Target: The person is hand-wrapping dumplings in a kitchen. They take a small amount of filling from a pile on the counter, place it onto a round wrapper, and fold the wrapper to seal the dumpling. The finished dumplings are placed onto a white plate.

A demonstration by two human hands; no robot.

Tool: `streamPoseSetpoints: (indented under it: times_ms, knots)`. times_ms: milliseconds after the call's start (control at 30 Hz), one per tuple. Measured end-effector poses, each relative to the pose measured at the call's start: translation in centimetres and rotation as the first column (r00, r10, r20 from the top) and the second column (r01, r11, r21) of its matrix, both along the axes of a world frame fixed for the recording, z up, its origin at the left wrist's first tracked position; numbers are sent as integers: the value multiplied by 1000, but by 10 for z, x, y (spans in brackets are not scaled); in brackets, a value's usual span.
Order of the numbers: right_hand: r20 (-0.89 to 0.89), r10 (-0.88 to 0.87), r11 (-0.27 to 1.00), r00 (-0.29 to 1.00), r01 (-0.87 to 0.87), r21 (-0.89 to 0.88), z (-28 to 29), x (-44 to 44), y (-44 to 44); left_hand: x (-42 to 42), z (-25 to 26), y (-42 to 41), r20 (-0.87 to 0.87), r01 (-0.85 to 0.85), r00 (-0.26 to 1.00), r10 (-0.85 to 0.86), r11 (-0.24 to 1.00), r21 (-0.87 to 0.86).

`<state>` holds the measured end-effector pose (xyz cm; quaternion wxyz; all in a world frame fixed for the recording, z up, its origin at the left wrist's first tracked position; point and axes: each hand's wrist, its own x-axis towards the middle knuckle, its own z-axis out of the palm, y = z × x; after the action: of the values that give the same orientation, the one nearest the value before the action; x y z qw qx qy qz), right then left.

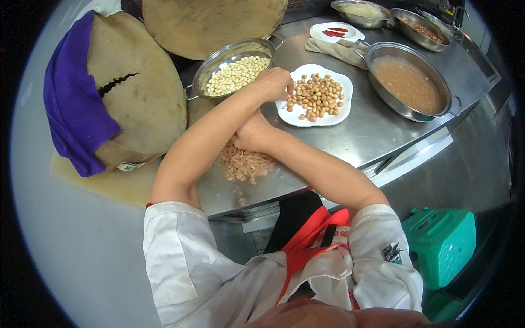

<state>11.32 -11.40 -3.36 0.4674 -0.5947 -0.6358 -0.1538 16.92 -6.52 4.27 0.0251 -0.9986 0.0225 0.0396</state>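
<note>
My arms are crossed over a steel worktop. My left hand point(275, 84) is at the left rim of a white scalloped plate point(289, 116), its curled fingertips by the skin-on peanuts point(320, 95); whether they pinch one is hidden. Beneath my left forearm, my right hand point(255, 132) hangs over a heap of peanut skins point(247, 163), its fingers mostly out of sight. Just behind my left wrist, pale peeled peanuts point(236, 76) lie in a two-handled steel pan point(199, 82).
On the right stands a steel pot point(375, 88) of peanuts in cloudy water. Behind are a folded cloth point(332, 50), a plate of red chillies point(318, 29) and steel bowls point(418, 35). Round chopping blocks point(151, 98), one under a purple cloth point(74, 98), flank the left. A green stool point(447, 242) stands lower right.
</note>
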Motion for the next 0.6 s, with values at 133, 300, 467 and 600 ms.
streamPoseSetpoints:
  times_ms: [133, 300, 467, 600]
  knots:
    - [18, -35, 997, 999, 34, 62, 2, -5, -3, 0, -6, 7, 32, 8, 999, -7, 1000, -24]
    - [-73, -40, 969, 997, 20, -248, 23, -7, -14, -35, 15, 23, 371, 104, 915, 156, 799, -592]
    - [-251, 50, 988, 967, -84, -128, 29, -1, -15, -124, 45, 32, 134, 140, 917, 376, 10, -990]
    - [-350, 132, 991, 928, -131, 26, 34, -1, -16, -163, 7, 62, 109, 238, 903, 415, -273, -932]
